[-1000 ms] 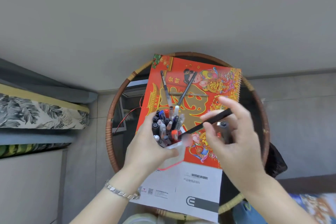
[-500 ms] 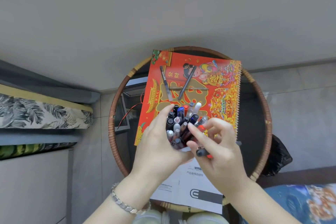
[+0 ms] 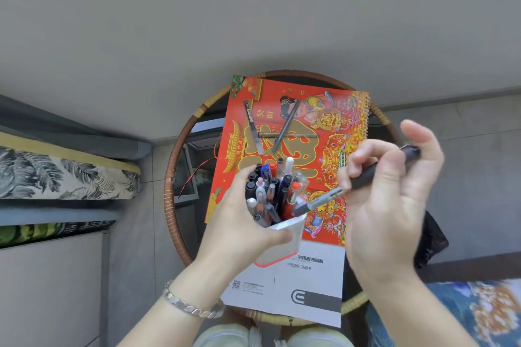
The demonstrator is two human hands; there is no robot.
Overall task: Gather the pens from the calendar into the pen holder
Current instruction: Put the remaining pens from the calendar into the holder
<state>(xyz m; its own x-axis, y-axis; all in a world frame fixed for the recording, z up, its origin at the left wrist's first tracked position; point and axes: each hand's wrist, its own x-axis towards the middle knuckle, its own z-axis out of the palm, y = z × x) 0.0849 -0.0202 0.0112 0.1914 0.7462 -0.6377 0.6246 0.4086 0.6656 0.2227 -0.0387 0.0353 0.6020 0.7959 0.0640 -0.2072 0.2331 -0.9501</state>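
Observation:
A red and gold calendar (image 3: 332, 132) lies on a round table. My left hand (image 3: 239, 222) grips a white pen holder (image 3: 284, 239) lifted above the calendar's near edge; it is crammed with several pens. My right hand (image 3: 394, 194) pinches a dark pen (image 3: 358, 180) at a slant, its silver tip touching the holder's right rim. On the calendar's far part lie three pens: a clear-barrelled pen (image 3: 253, 127) at the left, a dark pen (image 3: 285, 126) leaning across the middle, and a thin brownish pen (image 3: 293, 135) lying crosswise under it.
The round glass-topped table has a rattan rim (image 3: 180, 149). A white instruction booklet (image 3: 296, 287) lies under the calendar's near edge. A leaf-patterned cushion (image 3: 62, 175) is at the left, a dark object (image 3: 431, 239) at the table's right, patterned fabric (image 3: 465, 313) bottom right.
My right hand has swung out to the right and turned the dark pen so its tip points down at the holder's rim. The holder stays in my left hand.

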